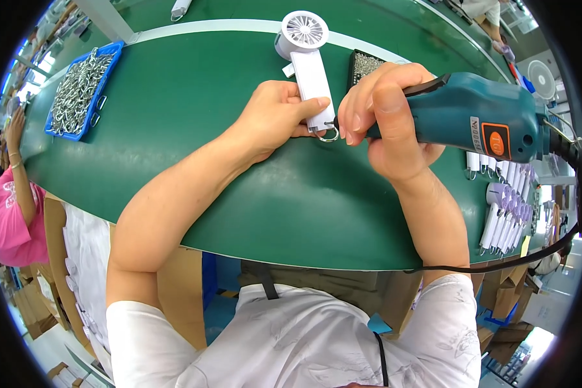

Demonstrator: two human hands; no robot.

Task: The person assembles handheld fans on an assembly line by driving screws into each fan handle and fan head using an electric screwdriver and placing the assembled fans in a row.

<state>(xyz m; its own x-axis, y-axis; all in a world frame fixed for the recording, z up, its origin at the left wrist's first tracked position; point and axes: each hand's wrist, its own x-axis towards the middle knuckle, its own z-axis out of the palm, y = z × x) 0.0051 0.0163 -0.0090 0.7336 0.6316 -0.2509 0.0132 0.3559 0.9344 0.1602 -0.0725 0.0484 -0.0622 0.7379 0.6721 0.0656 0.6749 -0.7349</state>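
My left hand [275, 116] grips the white handle of a small handheld fan [312, 77], its round grille pointing away from me over the green table. A metal carabiner clip [330, 135] sits at the handle's near end. My right hand [394, 116] is wrapped around a teal electric screwdriver [475, 116], held sideways. The screwdriver's thin bit meets the handle's end beside the clip; whether it sits on a screw is too small to tell.
A blue tray [79, 134] of metal clips lies at the left. Beyond my right hand is a black box of small screws [366, 63]. Several finished-looking white and lilac fans [501, 220] line the right edge. A black cable [498, 266] crosses there. A person in pink [18, 216] sits far left.
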